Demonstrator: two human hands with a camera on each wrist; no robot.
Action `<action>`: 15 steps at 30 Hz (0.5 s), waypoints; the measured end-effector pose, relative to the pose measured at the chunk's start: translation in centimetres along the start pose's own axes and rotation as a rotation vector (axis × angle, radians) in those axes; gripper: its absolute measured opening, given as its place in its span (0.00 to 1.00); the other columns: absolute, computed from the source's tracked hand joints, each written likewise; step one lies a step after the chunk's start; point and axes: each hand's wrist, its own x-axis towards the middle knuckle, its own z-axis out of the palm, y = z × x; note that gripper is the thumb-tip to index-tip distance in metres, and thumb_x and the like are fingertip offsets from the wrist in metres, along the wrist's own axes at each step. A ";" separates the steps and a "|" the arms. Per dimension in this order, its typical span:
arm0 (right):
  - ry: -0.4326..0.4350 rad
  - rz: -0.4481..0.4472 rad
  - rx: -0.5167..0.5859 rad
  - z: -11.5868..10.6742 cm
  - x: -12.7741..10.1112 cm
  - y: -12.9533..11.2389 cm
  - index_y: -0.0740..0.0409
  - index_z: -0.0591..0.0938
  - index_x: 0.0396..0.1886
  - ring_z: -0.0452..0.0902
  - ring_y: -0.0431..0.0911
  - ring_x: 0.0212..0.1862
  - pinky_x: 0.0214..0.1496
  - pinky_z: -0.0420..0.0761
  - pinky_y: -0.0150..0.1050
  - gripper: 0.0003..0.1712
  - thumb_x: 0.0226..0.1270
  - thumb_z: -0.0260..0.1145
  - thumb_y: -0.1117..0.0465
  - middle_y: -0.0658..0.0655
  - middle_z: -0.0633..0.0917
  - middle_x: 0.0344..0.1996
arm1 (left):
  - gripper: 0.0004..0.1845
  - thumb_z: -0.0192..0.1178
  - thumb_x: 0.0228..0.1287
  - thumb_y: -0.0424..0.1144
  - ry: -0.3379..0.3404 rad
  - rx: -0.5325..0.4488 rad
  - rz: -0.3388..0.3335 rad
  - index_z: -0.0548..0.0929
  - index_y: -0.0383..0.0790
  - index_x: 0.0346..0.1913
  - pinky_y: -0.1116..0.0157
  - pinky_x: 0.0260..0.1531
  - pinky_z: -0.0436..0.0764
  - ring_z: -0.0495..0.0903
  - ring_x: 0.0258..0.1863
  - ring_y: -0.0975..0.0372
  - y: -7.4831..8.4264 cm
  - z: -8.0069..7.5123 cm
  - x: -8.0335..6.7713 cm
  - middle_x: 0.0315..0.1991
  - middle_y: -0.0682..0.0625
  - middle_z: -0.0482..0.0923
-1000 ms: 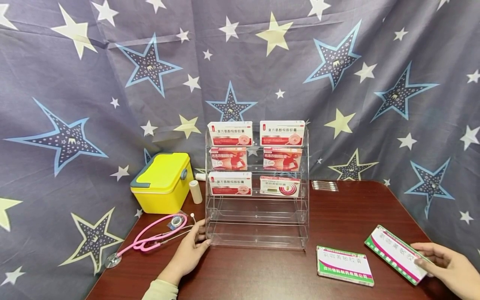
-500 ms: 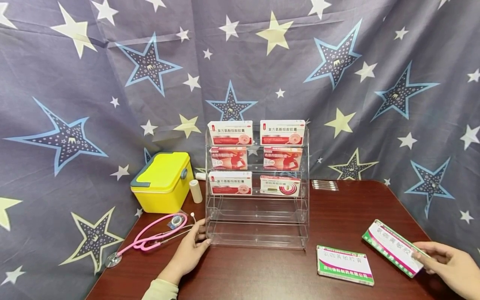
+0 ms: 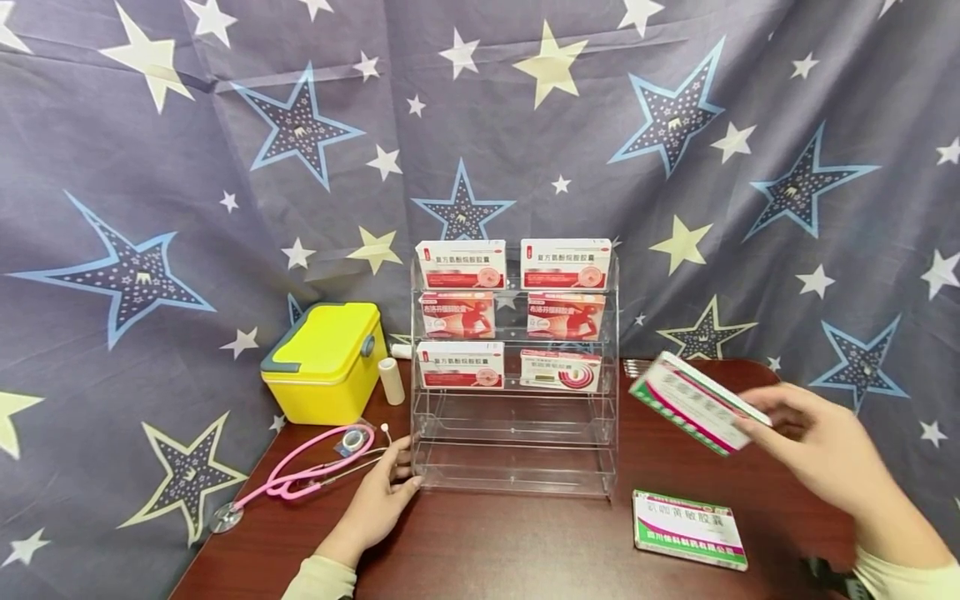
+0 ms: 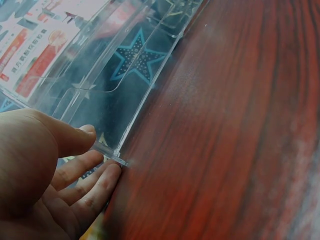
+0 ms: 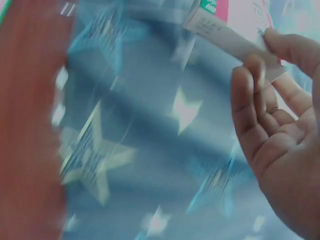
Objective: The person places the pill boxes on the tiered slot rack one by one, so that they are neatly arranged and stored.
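Green-edged box [image 3: 693,402] in right hand [image 3: 813,446], above table [image 3: 525,542].

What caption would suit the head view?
Right hand lifts a medicine box beside a clear rack; left hand steadies it.

The box [image 3: 693,402] pinched in the right hand [image 3: 813,446] is white with a green edge and a pink stripe, and the box [image 3: 688,529] lying below that hand is white with a green border and a pink band. By the left hand [image 3: 378,500] stands a clear rack [image 3: 513,433] of red-and-white boxes [image 3: 460,265], with a pink stethoscope [image 3: 300,475] and a yellow case [image 3: 326,362] with a grey rim beyond it. The table [image 3: 525,550] is dark reddish-brown wood grain, and the curtain [image 3: 150,167] is grey-blue with pale yellow, white and blue-outlined stars.
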 end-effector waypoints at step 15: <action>-0.216 -0.324 -0.064 15.9 8.6 -10.4 0.49 0.90 0.45 0.80 0.34 0.32 0.35 0.82 0.37 0.13 0.62 0.81 0.62 0.42 0.84 0.34 | 0.32 0.67 0.70 0.26 0.002 -0.036 0.019 0.72 0.45 0.74 0.60 0.49 0.85 0.84 0.52 0.51 0.2 -0.1 -0.1 0.57 0.40 0.80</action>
